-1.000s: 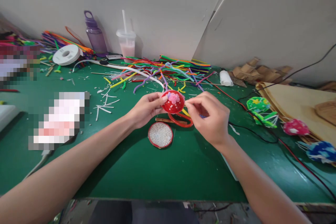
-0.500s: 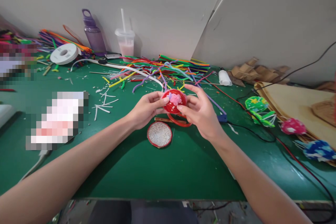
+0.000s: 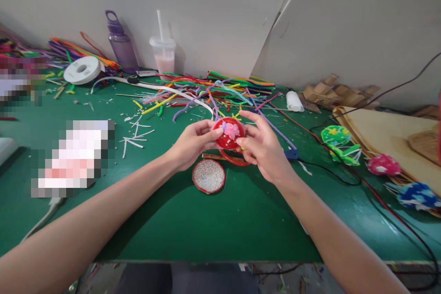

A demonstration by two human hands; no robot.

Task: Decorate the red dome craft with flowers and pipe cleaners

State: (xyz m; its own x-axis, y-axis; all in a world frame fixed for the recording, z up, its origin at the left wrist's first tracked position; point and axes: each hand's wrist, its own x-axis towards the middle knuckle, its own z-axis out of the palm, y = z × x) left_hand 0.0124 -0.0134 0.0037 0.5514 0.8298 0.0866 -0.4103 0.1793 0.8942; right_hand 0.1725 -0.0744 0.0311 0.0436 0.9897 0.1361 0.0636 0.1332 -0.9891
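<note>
Between both hands is a red round craft piece [image 3: 227, 140] with a pink flower [image 3: 231, 130], a small purple bit and tiny white beads on its face. My left hand [image 3: 193, 142] pinches its left edge, thumb on the front. My right hand [image 3: 262, 147] grips the right edge with the thumb in front and the index finger raised off it; its other fingertips are partly hidden. Just below lies a shallow round dish of white beads [image 3: 208, 176] with a red rim. Behind the hands, a red loop [image 3: 234, 160] and a thin brown strip rest on the table.
Colourful pipe cleaners [image 3: 206, 92] heap at the back, near a drink cup [image 3: 163, 57], a purple bottle [image 3: 123, 48] and a ribbon spool [image 3: 82, 70]. White scraps [image 3: 136, 137] and a blurred phone-like object lie left. Finished fuzzy pieces [image 3: 337, 142] and cables are on the right.
My right thumb has shifted slightly on the craft piece's right edge, toward its rim. My left hand keeps its hold; the whole view has moved only a little.
</note>
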